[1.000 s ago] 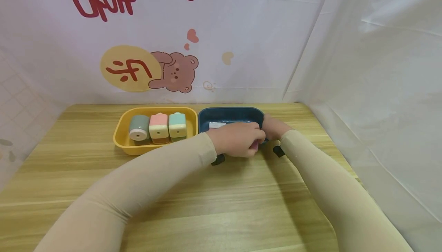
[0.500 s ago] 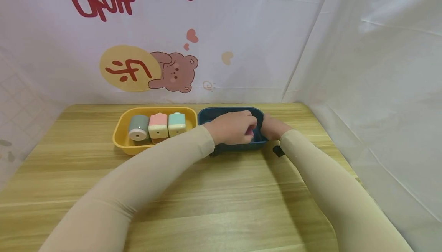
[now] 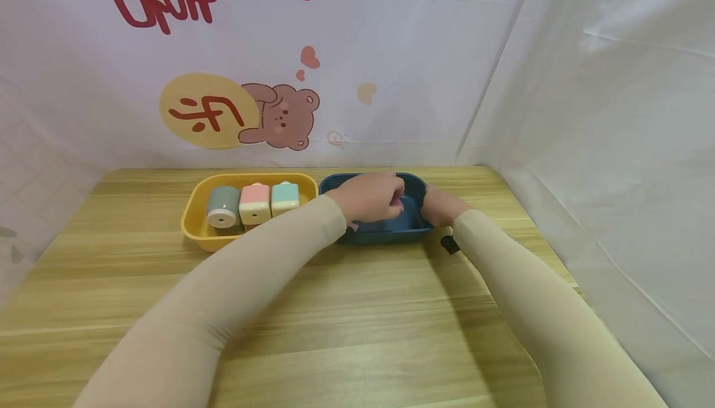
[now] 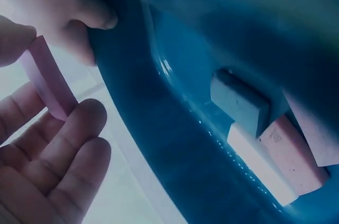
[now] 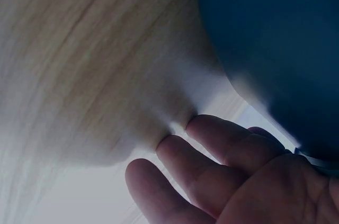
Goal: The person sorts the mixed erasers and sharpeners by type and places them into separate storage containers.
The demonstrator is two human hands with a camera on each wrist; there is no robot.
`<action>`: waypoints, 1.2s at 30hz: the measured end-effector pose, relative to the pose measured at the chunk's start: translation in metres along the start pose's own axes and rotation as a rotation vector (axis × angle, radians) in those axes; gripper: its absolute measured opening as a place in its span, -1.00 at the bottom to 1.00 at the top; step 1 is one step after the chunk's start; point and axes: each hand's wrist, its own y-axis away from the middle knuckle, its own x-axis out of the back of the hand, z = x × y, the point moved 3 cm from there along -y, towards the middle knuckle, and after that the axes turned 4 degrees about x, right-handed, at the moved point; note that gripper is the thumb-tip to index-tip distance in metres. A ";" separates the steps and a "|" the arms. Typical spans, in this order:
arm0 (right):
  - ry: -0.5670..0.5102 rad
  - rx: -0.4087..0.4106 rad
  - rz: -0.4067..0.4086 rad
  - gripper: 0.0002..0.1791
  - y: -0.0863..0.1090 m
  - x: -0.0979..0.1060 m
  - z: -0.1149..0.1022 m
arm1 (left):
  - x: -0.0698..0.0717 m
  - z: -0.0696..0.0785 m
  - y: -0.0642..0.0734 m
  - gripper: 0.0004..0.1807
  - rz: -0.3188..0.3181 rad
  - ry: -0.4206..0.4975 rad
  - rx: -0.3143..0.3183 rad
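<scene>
My left hand (image 3: 368,198) is over the blue tray (image 3: 391,236). In the left wrist view, its thumb and fingers pinch a small purple block eraser (image 4: 50,81). Inside that tray lie a grey-blue eraser (image 4: 239,102), a white eraser (image 4: 260,163), a pink eraser (image 4: 294,155) and another pinkish block (image 4: 317,128), partly cut off. At the tray's right end, my right hand (image 3: 444,206) holds the wall, its thumb over the rim. In the right wrist view, its fingers (image 5: 190,163) extend outside the tray near the tabletop.
A yellow tray (image 3: 192,234) stands against the blue tray's left side. In it are a grey pencil sharpener (image 3: 223,203), a pink one (image 3: 255,200) and a teal one (image 3: 285,197). A white printed curtain (image 3: 402,85) hangs behind the wooden table (image 3: 346,333).
My left hand has moved back from the blue tray's front edge to above the tray, still pinching the purple eraser. My right hand has stayed at the tray's right end.
</scene>
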 end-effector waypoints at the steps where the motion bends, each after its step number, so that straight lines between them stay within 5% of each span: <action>1: -0.002 -0.002 0.004 -0.43 0.000 0.000 0.000 | 0.000 -0.001 -0.001 -0.75 -0.004 0.000 0.003; 20: -0.005 -0.038 -0.015 -0.37 -0.001 -0.002 0.003 | 0.000 -0.014 -0.017 -0.74 -0.115 0.039 0.066; 36: -0.100 -0.102 -0.015 -0.36 0.000 0.003 0.004 | 0.003 -0.024 -0.031 -0.74 -0.235 -0.053 0.049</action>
